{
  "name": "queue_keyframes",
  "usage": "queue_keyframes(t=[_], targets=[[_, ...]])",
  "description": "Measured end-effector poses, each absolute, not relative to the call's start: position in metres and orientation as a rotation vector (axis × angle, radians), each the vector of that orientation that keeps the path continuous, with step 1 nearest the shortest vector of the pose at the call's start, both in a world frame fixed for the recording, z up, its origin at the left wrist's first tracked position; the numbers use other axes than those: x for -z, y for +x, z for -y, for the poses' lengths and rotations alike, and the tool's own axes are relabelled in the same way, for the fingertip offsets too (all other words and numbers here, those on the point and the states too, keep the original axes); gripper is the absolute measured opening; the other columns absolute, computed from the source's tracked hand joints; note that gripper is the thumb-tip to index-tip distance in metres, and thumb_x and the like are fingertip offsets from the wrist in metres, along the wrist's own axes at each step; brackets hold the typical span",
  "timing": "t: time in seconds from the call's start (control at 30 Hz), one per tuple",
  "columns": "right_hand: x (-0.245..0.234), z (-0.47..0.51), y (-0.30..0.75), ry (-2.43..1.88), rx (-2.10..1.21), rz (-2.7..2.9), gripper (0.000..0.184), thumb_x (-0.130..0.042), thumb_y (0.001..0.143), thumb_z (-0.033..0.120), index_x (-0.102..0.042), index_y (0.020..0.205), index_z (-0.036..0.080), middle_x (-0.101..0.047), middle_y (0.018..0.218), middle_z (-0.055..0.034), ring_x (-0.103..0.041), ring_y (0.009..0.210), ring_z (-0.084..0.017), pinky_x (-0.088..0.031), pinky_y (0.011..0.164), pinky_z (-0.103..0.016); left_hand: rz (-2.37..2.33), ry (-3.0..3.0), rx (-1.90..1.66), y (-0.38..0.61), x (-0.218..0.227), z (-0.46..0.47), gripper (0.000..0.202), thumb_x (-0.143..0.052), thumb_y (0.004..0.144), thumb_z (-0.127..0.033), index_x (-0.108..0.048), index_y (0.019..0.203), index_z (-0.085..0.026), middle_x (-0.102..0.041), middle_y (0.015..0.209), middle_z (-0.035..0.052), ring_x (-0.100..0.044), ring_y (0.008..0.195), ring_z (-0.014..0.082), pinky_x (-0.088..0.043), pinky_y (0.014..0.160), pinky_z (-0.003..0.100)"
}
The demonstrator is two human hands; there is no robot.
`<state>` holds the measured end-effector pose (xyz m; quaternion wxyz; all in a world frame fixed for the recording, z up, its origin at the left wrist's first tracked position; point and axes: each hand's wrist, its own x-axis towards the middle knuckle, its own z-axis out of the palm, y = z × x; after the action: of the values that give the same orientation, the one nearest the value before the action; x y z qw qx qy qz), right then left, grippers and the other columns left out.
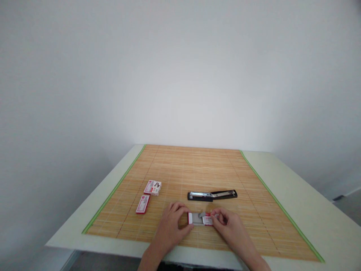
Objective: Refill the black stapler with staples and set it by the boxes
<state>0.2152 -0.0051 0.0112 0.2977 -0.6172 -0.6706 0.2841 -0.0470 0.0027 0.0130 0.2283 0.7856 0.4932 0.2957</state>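
Note:
My left hand (172, 222) and my right hand (229, 224) both hold a small red-and-white staple box (200, 218) low over the bamboo mat (197, 169). The left fingers grip its left end, the right fingers its right end. The box looks slid partly open, with grey contents showing in the middle. Just beyond it lies a black stapler (212, 195), opened flat with its metal channel showing.
Two more red-and-white staple boxes lie on the mat to the left, one (152, 187) farther and one (143, 204) nearer. The mat has green edges and covers a pale table (310, 195) set against a plain white wall.

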Motion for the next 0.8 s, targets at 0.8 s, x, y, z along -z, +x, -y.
queue_keyframes(t=[0.8], targets=[[-0.036,0.006,0.244,-1.532,-0.691,2.067,0.042,-0.068,0.088,0.038,-0.069,0.129,0.029,-0.070,0.099,-0.0036,-0.064,0.085,-0.021,-0.049,0.078,-0.030,-1.302,2.083,-0.821,-0.056,-0.011,-0.004,0.046,-0.082,0.078,-0.027,-0.068,0.121,-0.034,-0.063,0.126,0.0022,-0.054,0.120,0.0271,-0.043,0.105,0.039]])
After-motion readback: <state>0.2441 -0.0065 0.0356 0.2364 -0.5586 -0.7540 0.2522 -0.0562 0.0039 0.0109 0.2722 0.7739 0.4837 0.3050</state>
